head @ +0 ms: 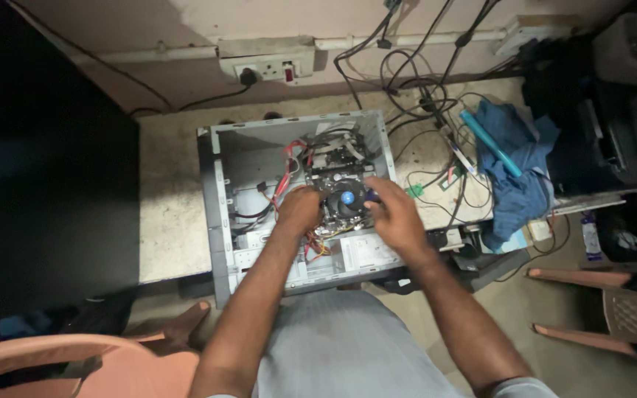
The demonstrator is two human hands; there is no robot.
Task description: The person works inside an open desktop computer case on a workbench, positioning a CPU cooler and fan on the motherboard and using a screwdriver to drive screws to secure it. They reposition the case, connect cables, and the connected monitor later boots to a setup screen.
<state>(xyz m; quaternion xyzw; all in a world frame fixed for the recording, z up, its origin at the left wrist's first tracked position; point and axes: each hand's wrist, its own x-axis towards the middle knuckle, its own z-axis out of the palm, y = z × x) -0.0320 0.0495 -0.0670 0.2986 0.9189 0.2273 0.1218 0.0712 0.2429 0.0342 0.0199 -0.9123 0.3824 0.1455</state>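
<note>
An open computer case [223,214] lies on the bench [171,221], holding a motherboard [337,166], red cables [287,177] and a blue-centred cooler fan [347,199]. The left hand [300,210] is curled beside the fan, its grip hidden; the right hand [396,217] rests half-open at the fan's other side.

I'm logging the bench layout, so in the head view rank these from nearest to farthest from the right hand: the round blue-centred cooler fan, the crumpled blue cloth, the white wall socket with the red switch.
1. Round blue-centred cooler fan: inside the case, just left of the right hand.
2. Crumpled blue cloth: on the bench, off to the right.
3. White wall socket with the red switch: up on the wall, behind the case.
</note>
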